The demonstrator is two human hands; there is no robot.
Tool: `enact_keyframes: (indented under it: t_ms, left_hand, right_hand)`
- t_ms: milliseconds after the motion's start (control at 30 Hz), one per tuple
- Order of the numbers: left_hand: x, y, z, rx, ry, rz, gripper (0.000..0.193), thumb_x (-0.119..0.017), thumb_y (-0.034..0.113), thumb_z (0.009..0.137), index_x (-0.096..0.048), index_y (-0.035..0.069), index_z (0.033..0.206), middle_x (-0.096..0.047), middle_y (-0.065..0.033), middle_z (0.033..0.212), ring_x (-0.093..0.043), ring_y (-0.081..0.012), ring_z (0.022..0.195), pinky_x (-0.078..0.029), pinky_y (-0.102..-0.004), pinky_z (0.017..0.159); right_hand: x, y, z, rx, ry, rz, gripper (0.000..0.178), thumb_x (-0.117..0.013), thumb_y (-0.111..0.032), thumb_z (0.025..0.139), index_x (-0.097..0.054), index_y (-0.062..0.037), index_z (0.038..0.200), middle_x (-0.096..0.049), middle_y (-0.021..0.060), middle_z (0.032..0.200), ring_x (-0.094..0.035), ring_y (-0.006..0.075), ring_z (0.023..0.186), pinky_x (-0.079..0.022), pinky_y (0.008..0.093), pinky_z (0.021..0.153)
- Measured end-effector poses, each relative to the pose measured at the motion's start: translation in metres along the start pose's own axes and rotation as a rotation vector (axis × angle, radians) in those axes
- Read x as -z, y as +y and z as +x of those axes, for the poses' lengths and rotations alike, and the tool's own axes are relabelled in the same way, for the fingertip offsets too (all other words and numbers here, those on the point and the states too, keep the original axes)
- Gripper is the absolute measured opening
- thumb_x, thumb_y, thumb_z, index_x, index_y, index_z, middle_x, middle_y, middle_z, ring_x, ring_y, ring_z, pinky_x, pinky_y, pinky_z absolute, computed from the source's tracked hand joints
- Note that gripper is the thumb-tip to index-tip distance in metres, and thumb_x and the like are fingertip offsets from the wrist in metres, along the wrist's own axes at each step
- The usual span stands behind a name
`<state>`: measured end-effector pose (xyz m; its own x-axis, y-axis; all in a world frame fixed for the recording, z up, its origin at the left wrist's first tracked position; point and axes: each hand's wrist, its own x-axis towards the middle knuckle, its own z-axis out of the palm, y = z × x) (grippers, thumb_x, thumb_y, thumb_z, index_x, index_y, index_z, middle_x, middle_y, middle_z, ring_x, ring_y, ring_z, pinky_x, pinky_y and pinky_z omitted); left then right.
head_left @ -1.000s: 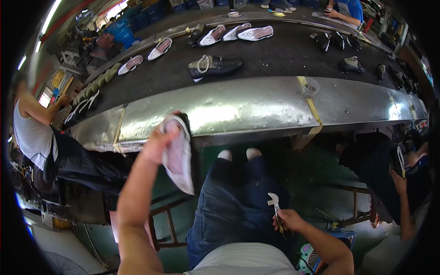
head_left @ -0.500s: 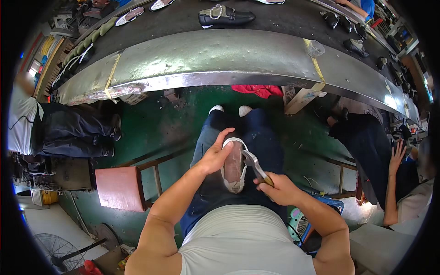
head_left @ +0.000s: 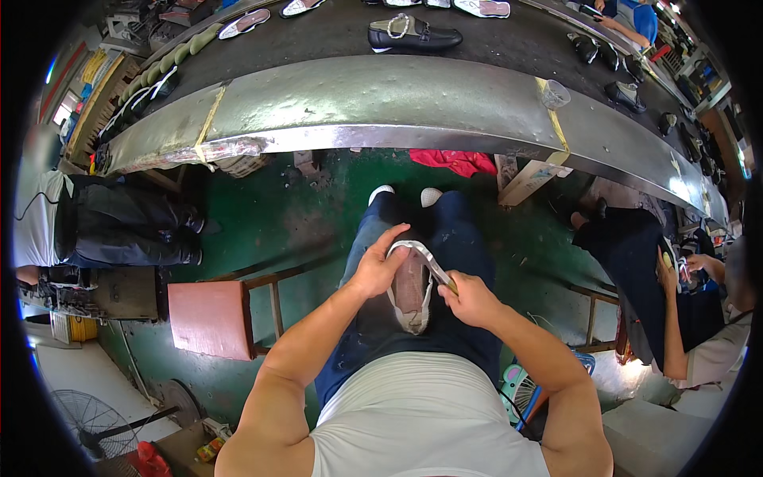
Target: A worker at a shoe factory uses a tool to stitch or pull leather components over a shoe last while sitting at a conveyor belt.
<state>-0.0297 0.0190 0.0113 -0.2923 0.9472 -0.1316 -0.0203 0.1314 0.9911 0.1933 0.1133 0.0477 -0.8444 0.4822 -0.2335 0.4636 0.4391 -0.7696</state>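
A shoe upper (head_left: 411, 290) lies sole side up on my lap, with a pinkish-brown insole and a pale folded margin around it. My left hand (head_left: 378, 269) is closed around its upper left side, the thumb pressing on the insole near the far end. In my right hand (head_left: 472, 301) is a pair of metal pliers (head_left: 433, 268), gripped by the handle. The plier head lies along the shoe's upper right rim. Whether the jaws pinch the margin is too small to tell.
Ahead runs a dark bench with a metal edge (head_left: 358, 99), bearing a black loafer (head_left: 413, 36), more shoes and a clear cup (head_left: 555, 95). A pink-topped stool (head_left: 210, 319) stands left, a green fan (head_left: 518, 389) right. People sit on both sides.
My right hand has moved up and slightly left, carrying the pliers closer to the shoe's far end. My view has shifted a little. The person at right has lowered a raised hand.
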Motion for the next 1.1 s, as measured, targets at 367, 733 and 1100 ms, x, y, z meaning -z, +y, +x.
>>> enact_keyframes:
  t_ms: [367,733,1100]
  left_hand:
    - [0.003,0.015,0.004,0.039,0.104,-0.15,0.049,-0.061,0.002,0.094,-0.05,0.01,0.142,-0.058,-0.0088,0.129,-0.055,-0.0161,0.115,-0.045,-0.0289,0.1]
    - [-0.049,0.022,-0.038,-0.655,-0.358,0.583,0.109,-0.08,0.008,0.073,-0.009,-0.006,0.154,-0.02,-0.0313,0.158,-0.019,-0.048,0.148,-0.021,-0.0508,0.121]
    - [-0.099,0.008,-0.046,0.105,0.161,-0.363,0.069,-0.031,0.049,0.107,-0.019,0.005,0.158,-0.028,-0.0143,0.156,-0.03,-0.0234,0.142,-0.023,-0.0344,0.118]
  right_hand:
    - [0.028,0.008,-0.044,0.227,0.016,-0.15,0.041,-0.064,-0.026,0.094,-0.059,-0.0037,0.128,-0.066,0.02,0.104,-0.065,0.0405,0.092,-0.052,0.042,0.079]
    - [-0.03,0.041,-0.005,-0.54,-0.227,1.86,0.051,-0.031,-0.047,0.108,-0.059,-0.0067,0.121,-0.067,0.0088,0.113,-0.07,0.0219,0.092,-0.058,0.0333,0.072]
    - [-0.042,-0.007,-0.013,-0.93,0.024,1.309,0.04,-0.035,-0.048,0.107,-0.055,-0.0144,0.096,-0.055,0.0019,0.075,-0.048,0.0143,0.051,-0.03,0.0268,0.036]
